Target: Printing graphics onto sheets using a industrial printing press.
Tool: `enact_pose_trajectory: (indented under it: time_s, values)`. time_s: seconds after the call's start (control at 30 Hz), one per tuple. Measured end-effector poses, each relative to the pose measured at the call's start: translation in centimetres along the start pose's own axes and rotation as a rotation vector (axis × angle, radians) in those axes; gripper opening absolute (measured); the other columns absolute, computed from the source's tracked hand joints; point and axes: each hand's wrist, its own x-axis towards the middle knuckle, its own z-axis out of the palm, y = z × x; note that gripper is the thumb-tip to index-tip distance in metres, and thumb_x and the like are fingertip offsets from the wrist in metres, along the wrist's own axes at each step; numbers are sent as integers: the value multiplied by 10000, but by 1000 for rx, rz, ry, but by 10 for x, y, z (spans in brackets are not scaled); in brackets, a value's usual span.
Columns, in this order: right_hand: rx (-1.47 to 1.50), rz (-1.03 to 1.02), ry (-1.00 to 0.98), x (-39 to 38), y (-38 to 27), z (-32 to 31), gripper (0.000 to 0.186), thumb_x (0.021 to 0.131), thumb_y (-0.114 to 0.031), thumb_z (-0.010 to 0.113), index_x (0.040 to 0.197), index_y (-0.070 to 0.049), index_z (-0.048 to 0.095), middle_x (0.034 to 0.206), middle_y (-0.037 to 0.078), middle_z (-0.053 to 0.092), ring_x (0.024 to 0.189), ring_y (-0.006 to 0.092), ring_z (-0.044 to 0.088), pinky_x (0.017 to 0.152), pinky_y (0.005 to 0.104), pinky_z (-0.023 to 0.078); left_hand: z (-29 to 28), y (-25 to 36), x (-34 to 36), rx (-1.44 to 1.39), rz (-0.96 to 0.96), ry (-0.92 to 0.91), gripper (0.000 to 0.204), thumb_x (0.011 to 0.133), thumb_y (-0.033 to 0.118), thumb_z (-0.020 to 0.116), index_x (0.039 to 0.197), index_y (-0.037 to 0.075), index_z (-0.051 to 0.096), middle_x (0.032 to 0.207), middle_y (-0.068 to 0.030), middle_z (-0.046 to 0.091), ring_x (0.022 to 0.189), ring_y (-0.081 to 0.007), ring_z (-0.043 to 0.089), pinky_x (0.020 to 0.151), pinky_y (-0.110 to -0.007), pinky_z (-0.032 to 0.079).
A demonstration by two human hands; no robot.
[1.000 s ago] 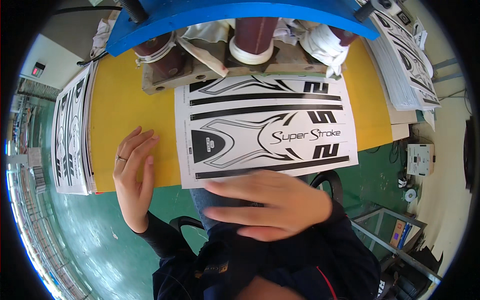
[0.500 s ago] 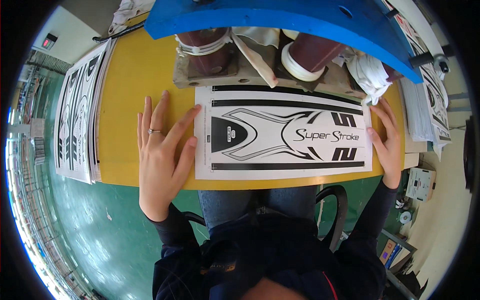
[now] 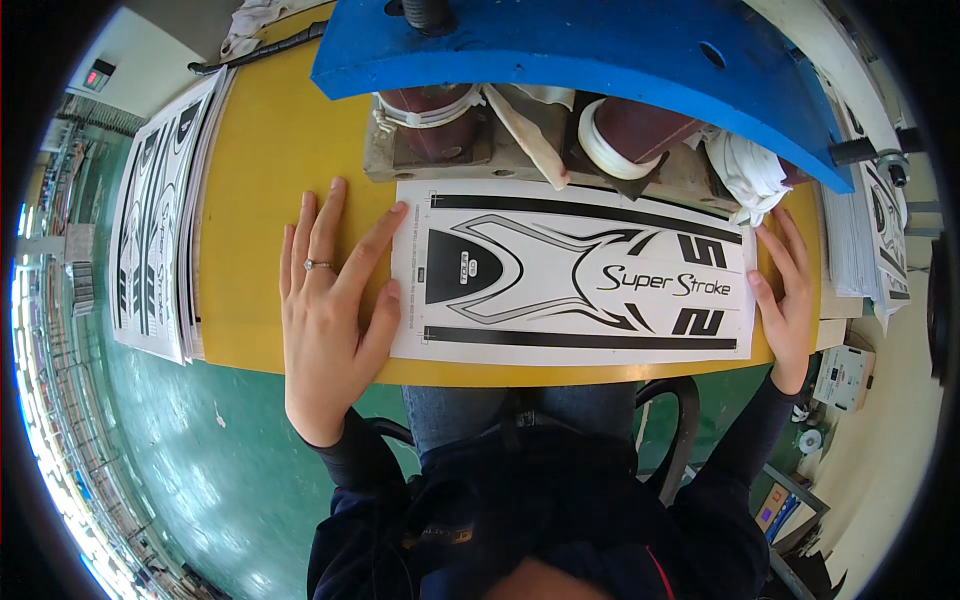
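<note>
A white printed sheet (image 3: 560, 350) with black bars, curved grey outlines and lettering lies flat on the yellow tabletop (image 3: 270, 140). My left hand (image 3: 330, 300) is open beside its left edge, fingers spread over the yellow surface, with index fingertip and thumb tip at the sheet's border. A ring is on one finger. At the sheet's right edge rests my right hand (image 3: 787, 300), also open, its thumb and fingertips at the border. The sheet's far edge runs close against the metal base (image 3: 490, 170) of a press, which partly hides it.
A blue machine plate (image 3: 580, 50) overhangs the far side, above dark red posts (image 3: 640, 130) wrapped in white cloth (image 3: 745, 170). Stacks of similar printed sheets stand left (image 3: 160, 230) and right (image 3: 850, 240). Below the table's near edge are my lap and a black chair arm (image 3: 680, 430).
The sheet's right end has swung slightly toward me, so it now lies a little tilted. My right hand has moved with it; the whole view has also shifted slightly.
</note>
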Motion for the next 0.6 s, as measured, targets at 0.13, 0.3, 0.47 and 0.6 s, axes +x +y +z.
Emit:
enact_pose_trajectory:
  time_s: [0.13, 0.3, 0.47, 0.6]
  values:
    - [12, -2, 0, 1, -1, 0, 507, 909, -204, 613, 1403, -90, 628, 1564, 198, 444, 1473, 381, 390, 1211, 466, 278, -1, 0, 1, 2, 1, -6, 538, 890, 165, 576, 1421, 229, 627, 1587, -229, 409, 1480, -479, 332, 1212, -555, 242]
    - [16, -22, 9, 1, -1, 0, 535, 872, -148, 597, 1404, -94, 629, 1564, 193, 448, 1475, 379, 387, 1217, 463, 273, 1, -1, 0, 19, 1, 5, 529, 896, 162, 565, 1418, 221, 628, 1591, -210, 413, 1478, -468, 344, 1219, -545, 244]
    - [-1, -24, 0, 0, -2, 0, 527, 879, -149, 596, 1403, -101, 632, 1564, 193, 449, 1474, 377, 388, 1217, 460, 273, 2, -3, 0, 21, 7, 9, 520, 900, 169, 560, 1412, 216, 633, 1589, -210, 416, 1475, -472, 348, 1219, -547, 247]
    - [-8, -29, 0, 1, -1, 0, 513, 893, -166, 600, 1402, -106, 634, 1567, 189, 449, 1474, 375, 389, 1215, 458, 277, 1, -2, 0, 25, 11, 16, 516, 902, 168, 560, 1411, 213, 634, 1586, -210, 420, 1474, -471, 350, 1216, -548, 251]
